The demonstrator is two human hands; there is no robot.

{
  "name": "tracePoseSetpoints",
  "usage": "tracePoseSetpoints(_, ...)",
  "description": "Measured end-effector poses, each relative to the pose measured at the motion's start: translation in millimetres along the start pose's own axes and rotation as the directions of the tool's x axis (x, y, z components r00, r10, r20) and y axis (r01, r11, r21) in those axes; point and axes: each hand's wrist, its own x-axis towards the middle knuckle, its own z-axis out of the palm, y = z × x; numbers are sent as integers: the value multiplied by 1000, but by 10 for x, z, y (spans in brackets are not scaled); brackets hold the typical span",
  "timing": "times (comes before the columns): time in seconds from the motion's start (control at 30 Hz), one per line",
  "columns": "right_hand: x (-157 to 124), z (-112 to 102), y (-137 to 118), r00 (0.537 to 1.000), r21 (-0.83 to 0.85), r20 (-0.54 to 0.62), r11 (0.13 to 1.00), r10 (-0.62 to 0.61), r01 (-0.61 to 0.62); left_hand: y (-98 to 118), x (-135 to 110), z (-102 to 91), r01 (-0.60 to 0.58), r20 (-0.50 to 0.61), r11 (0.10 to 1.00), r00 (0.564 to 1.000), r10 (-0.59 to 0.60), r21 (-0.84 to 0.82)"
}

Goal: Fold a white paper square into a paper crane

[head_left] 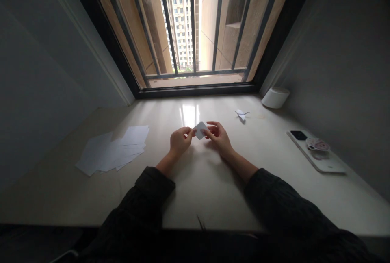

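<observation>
A small white piece of folded paper (200, 130), diamond-shaped from here, is held up between my two hands above the sill. My left hand (180, 140) pinches its left corner between thumb and fingers. On the opposite side my right hand (219, 138) grips the right corner, thumb in front and the other fingers curved behind and partly spread. The finer folds of the paper are too small to make out. Beyond my right hand, a folded paper crane (241, 114) rests on the pale surface.
Loose white paper sheets (112, 151) lie overlapping at the left. To the right is a phone (317, 153) with a round grip on its back. A white cylindrical object (276, 97) stands by the right wall. The barred window (195, 35) closes off the back of the sill (210, 198).
</observation>
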Motion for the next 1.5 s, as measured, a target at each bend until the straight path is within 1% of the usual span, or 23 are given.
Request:
tracePoseSetpoints(0.07,14,-8,-9,999,45,4,998,-41,40,-7,-4,7,-32,15,998,999,31,59)
tracePoseSetpoints(0.13,20,-13,-14,997,52,32,997,-64,62,-13,-5,29,-23,5,998,1000,23,56)
tracePoseSetpoints(0.2,18,-15,-13,995,31,71,997,-66,64,-18,0,58,27,-22,1000,999,-27,-4)
tracePoseSetpoints(0.3,9,-13,-7,992,-21,117,999,-38,41,-11,7,97,108,-42,983,992,-115,-148)
tracePoseSetpoints(0.37,3,-13,-9,994,-46,104,998,-26,31,2,7,111,142,-25,960,988,-153,-241)
tracePoseSetpoints(0.47,-5,-19,-20,999,-67,29,997,-41,43,19,5,118,187,25,920,981,-190,-344)
tracePoseSetpoints(0.53,-12,-21,-27,997,-106,3,991,-78,78,24,8,118,206,49,899,978,-203,-388)
tracePoseSetpoints(0.7,-47,-10,-44,981,-254,21,948,-193,192,20,26,119,230,76,849,972,-221,-476)
tracePoseSetpoints(0.8,-53,-10,-65,975,-261,53,940,-215,221,15,32,119,259,104,825,965,-240,-502)
tracePoseSetpoints(0.9,-33,-24,-80,970,-214,116,948,-213,234,2,32,117,253,124,831,967,-221,-496)
tracePoseSetpoints(1.0,-12,-42,-74,971,-190,161,960,-175,205,-12,30,112,248,132,836,969,-210,-490)
tracePoseSetpoints(1.07,-6,-50,-63,976,-197,161,964,-146,176,-18,30,109,253,131,829,967,-217,-499)
tracePoseSetpoints(1.17,-5,-53,-45,987,-204,117,970,-113,135,-15,30,104,260,130,802,965,-226,-538)
tracePoseSetpoints(1.27,6,-53,-32,997,-137,57,989,-47,55,12,25,90,229,129,784,973,-190,-576)
tracePoseSetpoints(1.37,24,-54,-22,1000,-41,10,999,11,-10,58,13,69,156,131,814,986,-99,-560)
tracePoseSetpoints(1.43,32,-56,-16,1000,-12,-4,999,30,-30,91,4,57,110,134,847,990,-46,-520)
tracePoseSetpoints(1.5,33,-58,-14,999,3,-7,999,41,-41,116,-3,50,89,124,874,992,-33,-478)
